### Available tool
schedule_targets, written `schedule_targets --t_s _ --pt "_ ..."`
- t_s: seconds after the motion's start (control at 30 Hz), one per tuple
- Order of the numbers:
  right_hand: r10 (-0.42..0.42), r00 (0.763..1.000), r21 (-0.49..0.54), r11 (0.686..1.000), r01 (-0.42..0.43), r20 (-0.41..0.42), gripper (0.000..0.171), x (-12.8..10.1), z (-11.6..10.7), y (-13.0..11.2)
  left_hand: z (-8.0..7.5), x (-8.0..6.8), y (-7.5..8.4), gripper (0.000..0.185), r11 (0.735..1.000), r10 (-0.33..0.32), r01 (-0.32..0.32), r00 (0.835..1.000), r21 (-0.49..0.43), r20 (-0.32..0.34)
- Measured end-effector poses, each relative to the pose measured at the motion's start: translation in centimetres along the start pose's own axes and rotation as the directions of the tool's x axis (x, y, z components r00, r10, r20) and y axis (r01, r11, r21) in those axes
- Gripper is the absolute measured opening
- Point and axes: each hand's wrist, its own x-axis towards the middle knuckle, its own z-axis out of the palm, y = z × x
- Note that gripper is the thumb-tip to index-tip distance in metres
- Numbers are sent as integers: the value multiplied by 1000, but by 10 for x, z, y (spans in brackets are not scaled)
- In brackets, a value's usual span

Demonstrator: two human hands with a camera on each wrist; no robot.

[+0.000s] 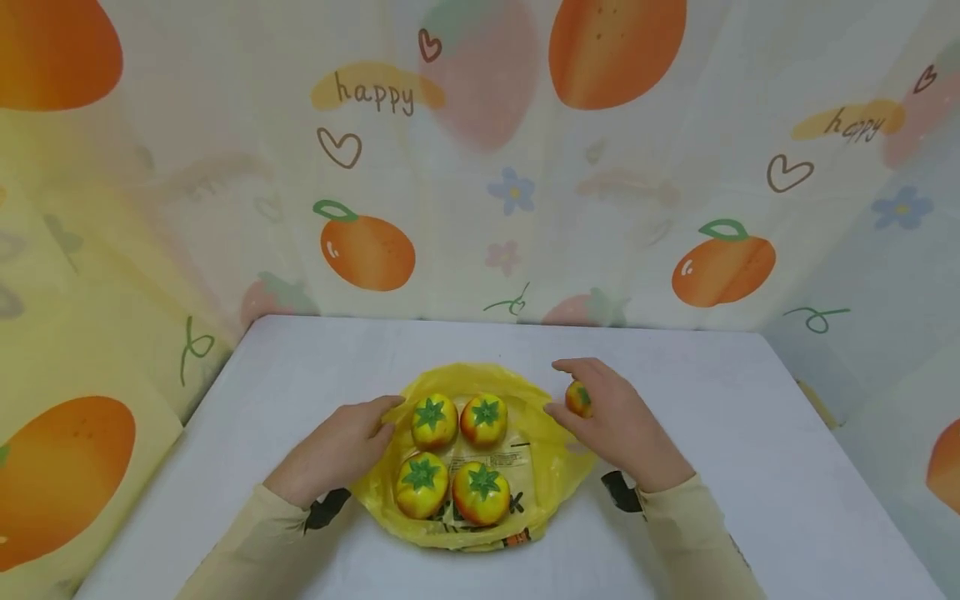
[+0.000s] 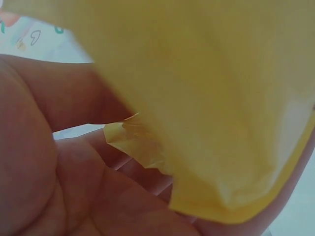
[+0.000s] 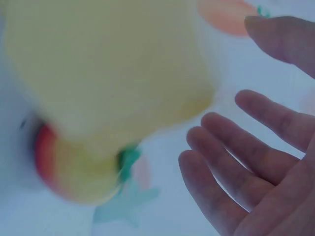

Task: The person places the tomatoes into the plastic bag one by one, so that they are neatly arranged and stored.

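A yellow plastic bag lies spread on the white table, with several yellow-red toy fruits with green stalks resting on it. My left hand is at the bag's left edge and pinches the film between thumb and fingers; in the left wrist view the bag drapes over my left hand. My right hand hovers at the bag's right edge over one more fruit. In the right wrist view my right hand has straight, spread fingers beside the blurred fruit, not gripping it.
Curtains printed with oranges and the word "happy" enclose the table at the back and on both sides. Bare tabletop lies to the left, right and behind the bag.
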Motion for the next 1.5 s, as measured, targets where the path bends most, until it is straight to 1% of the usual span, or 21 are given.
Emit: schedule_targets --t_s 0.1,0.23,0.33,0.5,0.63,0.83,1.03,1.27,1.5 --pt "25 999 16 1000 -25 -25 60 0 -3 19 2 0 0 45 1000 1 -1 1000 3 -1" --pt "54 998 9 999 -53 -35 60 2 -4 36 3 1 0 45 1000 9 -8 1000 15 -5" --pt "73 997 -9 997 -74 -34 62 3 -3 44 4 2 0 45 1000 12 -12 1000 22 -9" --pt "124 992 20 992 -124 1 65 5 2 52 4 3 -1 45 999 21 -20 1000 29 -12" --pt "149 988 50 987 -151 33 67 5 8 57 4 3 -2 45 999 23 -23 1000 34 -15" --pt "174 983 58 983 -177 57 69 7 12 59 4 4 -2 45 999 26 -25 1000 30 -15" --pt "166 984 32 985 -168 58 68 8 17 61 4 4 -2 45 1000 12 -12 1000 22 -5" --pt "181 981 7 983 -182 71 66 10 22 64 6 3 -3 45 1000 13 -13 1000 21 -5" --pt "185 980 -4 983 -186 73 66 10 24 64 3 3 -2 45 1000 21 -20 1000 16 -6"
